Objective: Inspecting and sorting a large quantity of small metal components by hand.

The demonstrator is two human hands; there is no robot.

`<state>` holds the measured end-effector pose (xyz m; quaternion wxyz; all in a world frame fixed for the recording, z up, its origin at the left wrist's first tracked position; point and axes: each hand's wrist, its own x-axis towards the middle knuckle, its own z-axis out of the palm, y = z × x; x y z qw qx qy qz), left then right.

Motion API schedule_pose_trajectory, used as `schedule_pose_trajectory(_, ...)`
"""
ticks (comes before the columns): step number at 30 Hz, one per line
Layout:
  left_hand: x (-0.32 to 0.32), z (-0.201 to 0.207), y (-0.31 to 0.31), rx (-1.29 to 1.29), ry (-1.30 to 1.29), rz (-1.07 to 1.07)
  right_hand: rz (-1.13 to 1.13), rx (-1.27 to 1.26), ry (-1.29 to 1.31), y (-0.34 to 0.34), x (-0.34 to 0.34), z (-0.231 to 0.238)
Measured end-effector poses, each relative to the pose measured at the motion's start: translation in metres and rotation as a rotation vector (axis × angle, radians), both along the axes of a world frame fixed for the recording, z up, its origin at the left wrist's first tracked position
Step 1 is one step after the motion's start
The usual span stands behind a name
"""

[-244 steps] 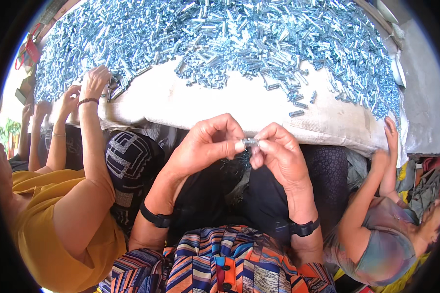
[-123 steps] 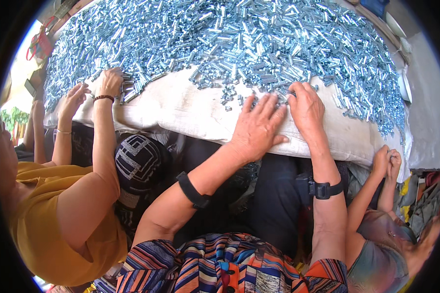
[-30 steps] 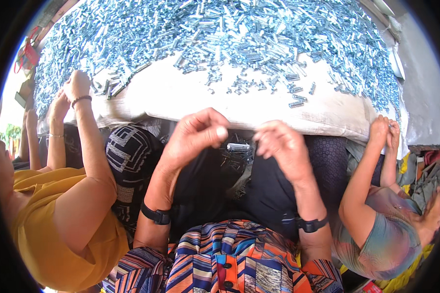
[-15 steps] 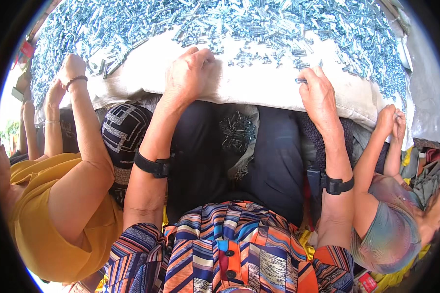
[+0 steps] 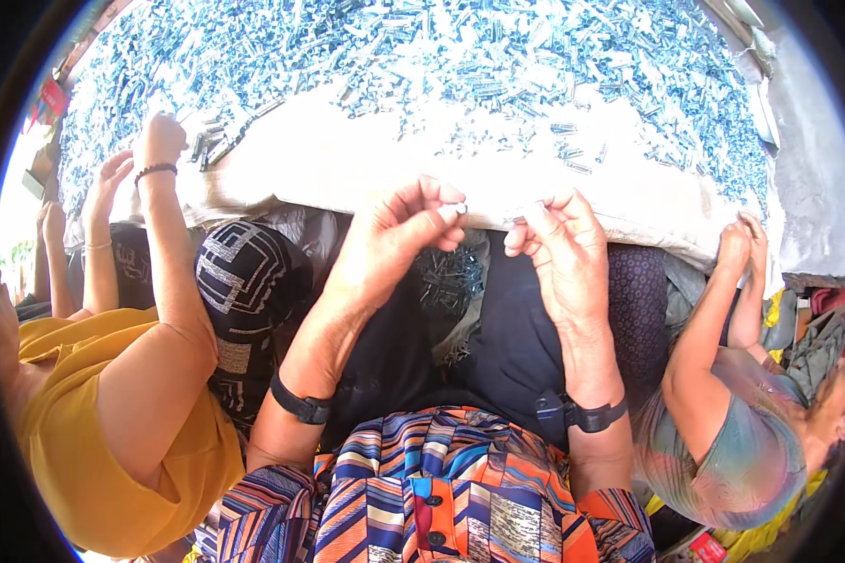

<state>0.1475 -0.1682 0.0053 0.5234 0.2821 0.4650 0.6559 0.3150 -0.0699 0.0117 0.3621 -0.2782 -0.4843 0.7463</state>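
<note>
My left hand (image 5: 404,230) is closed, thumb and fingertips pinching a small shiny metal piece (image 5: 461,208) whose exact kind is too small to tell. Facing it, a short gap away, my right hand (image 5: 565,246) is also pinched. Something small and pale shows at its fingertips, too little to name. Both hands hover over my lap at the near edge of a pale cloth (image 5: 338,159). Beyond them spreads a large heap of silver-blue metal sleeves and small fittings (image 5: 422,56). Between my knees sits a bag of dark, thin metal pieces (image 5: 449,281), partly covered by my left hand.
At my left a person in a mustard top (image 5: 113,413) reaches to the heap's edge. Another person in a multicoloured top (image 5: 751,441) works close at my right. Several loose sleeves (image 5: 568,145) lie on the cloth in front of me.
Both my hands have drawn back from the cloth's edge toward my lap and come closer together. The dark sleeve seen in my right hand earlier no longer shows clearly.
</note>
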Motion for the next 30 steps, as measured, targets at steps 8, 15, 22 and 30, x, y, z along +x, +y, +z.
schedule_pose_trajectory(8,0.007,0.0,0.002,0.061,-0.088,-0.059,0.06,-0.122,0.166,-0.012,-0.009,-0.005)
schedule_pose_trajectory(15,0.008,0.005,0.001,0.016,-0.083,-0.064,0.106,-0.21,0.27,-0.014,-0.006,-0.015)
schedule_pose_trajectory(22,0.009,0.002,0.0,0.003,-0.064,-0.098,0.042,0.082,0.132,-0.017,0.001,-0.02)
schedule_pose_trajectory(30,0.017,-0.002,-0.003,0.139,-0.393,-0.14,0.129,-0.128,0.333,-0.021,0.002,-0.018)
